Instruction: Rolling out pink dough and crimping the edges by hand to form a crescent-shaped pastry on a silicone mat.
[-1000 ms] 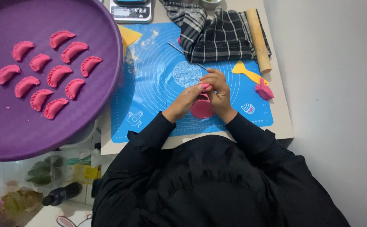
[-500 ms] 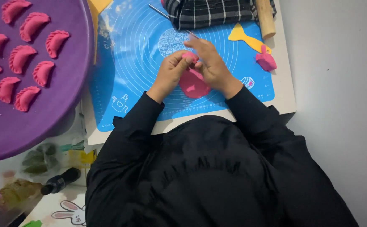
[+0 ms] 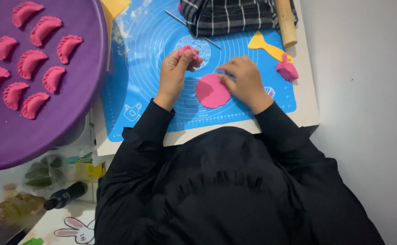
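Left hand (image 3: 176, 68) closed round folded pink dumpling (image 3: 188, 51), upper centre. Right hand (image 3: 244, 81) flat, fingers spread on pink dough disc (image 3: 212, 90), centre, blue mat (image 3: 135, 68). Best lift disc edge gently, avoid tearing.

clear plastic packages (image 3: 44, 171) of green and yellow contents, lower left.

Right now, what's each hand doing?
Left hand: closed on a folded pink dumpling.
Right hand: open, fingers resting on the flat pink dough round.
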